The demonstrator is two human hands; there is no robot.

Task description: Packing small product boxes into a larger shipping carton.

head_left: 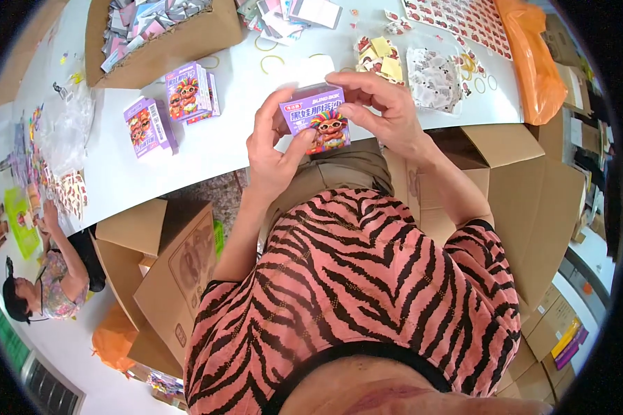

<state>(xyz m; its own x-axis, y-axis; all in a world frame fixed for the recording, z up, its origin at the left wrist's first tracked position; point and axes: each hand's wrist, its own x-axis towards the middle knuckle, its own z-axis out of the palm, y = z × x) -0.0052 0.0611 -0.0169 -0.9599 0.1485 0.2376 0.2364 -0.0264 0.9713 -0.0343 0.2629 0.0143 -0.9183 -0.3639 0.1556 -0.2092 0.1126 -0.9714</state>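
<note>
A small purple cartoned box (316,121) with a colourful cartoon figure on its front is held between both hands, over the near edge of the white table (242,131). My left hand (273,142) grips the box's left side, thumb on the front near the lower corner. On the opposite side, my right hand (387,111) has its thumb pressed to the front face and its fingers along the top edge. Further left on the table lie a stack of similar purple boxes (188,93) and another purple box (144,129) beside it.
A cardboard box of small packets (169,59) stands at the back left. Rightward lie pale yellow cards (381,61), a clear bag of patterned pieces (432,79), sticker sheets (460,24) and an orange bag (529,66). Open cartons flank me. A person (52,277) works at far left.
</note>
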